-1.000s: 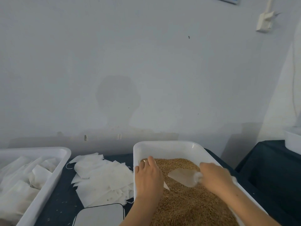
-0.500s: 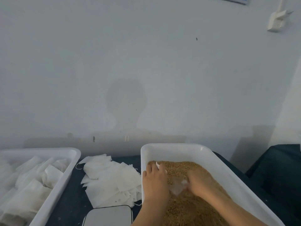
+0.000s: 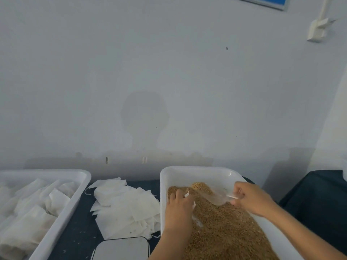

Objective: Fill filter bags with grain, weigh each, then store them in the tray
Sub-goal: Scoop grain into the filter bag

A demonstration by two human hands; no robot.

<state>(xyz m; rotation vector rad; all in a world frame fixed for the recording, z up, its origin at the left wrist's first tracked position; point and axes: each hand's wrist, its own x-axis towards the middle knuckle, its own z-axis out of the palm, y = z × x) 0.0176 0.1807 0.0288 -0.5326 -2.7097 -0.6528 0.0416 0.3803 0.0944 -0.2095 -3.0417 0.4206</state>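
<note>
Grain tray (image 3: 202,174) first: white tub, brown grain (image 3: 225,228) heaped toward the far end, both my hands in it. Half a second ago the clear plastic scoop (image 3: 216,194) was buried between the hands; now it's up and out to the right, with a mound of grain at its far tip. I read that as a loaded scoop, pour into the bag next.

Storage tray (image 3: 56,218), well left of my left fingers, holds filled bags. Pile of empty filter bags (image 3: 125,209) sits between that tray and the left hand. Scale (image 3: 122,248) just below the pile, platform bare, so nothing being weighed yet.

Right hand (image 3: 251,199): fingers curled, pinching the scoop handle at their tips. Left hand (image 3: 180,209): knuckles up, fingers curled down on the grain, gripping a filter bag (image 3: 193,203); only white corners show just right of the fingers. Bag mouth hidden, can't tell if it's open.

Risk as I judge it: spill if the mouth isn't spread under the scoop.
</note>
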